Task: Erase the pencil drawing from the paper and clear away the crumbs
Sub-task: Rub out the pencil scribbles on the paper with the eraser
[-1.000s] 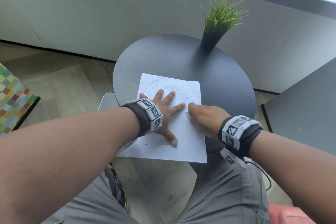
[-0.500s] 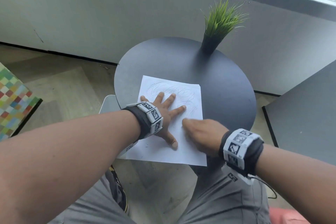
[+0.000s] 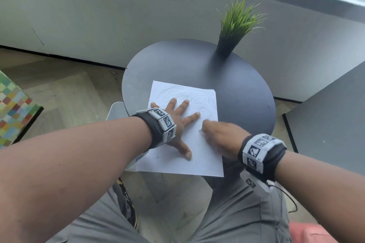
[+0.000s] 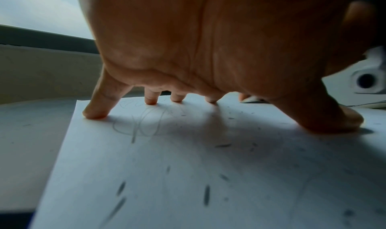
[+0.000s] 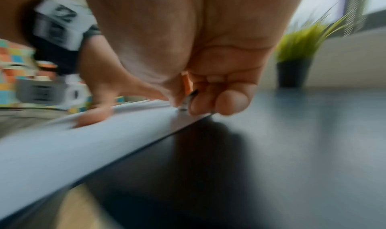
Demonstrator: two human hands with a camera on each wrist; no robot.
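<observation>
Erasing in progress — paper [image 3: 199,156] at frame centre on the round table [image 3: 243,92].
My left hand [image 3: 177,122] lies flat with fingers spread, pressing the sheet. My right hand [image 3: 221,136] curls around a small eraser [image 5: 186,102] at the sheet's right edge — faint pencil drawing [image 3: 185,96] above, crumbs [image 4: 206,194] scattered below.

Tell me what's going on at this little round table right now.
A seated person is rubbing out a pencil scribble on a sheet of paper on the dark round table. The left hand presses flat on the sheet, fingers spread, to hold it. The right hand pinches a small eraser against the paper near its right edge. Faint scribble remains on the far half, and dark crumbs are scattered on the sheet. A potted plant stands at the table's far side.
</observation>
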